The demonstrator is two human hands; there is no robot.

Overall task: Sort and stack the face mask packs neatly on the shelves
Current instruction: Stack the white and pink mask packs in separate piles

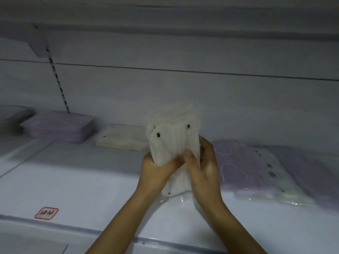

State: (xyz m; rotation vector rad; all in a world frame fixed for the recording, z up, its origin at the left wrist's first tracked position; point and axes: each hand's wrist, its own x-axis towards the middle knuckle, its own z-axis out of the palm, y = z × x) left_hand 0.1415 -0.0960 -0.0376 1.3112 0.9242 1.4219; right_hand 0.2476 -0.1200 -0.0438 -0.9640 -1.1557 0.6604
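So we've got white mask pack [174,142] upright, long axis vertical, left hand [156,171] and right hand [203,167] both gripping lower half; matching white pack [122,138] lies flat just behind-left on shelf [82,180], left hand nearer

Dim white shop shelving, seen from just above the shelf.

A flat white metal shelf board [77,180] runs beneath a pale panelled back wall [183,88] (one thin dark seam crosses it), with a slotted black-and-white upright rail [58,79], a white shelf bracket [39,43], and a small red-bordered label [46,213].
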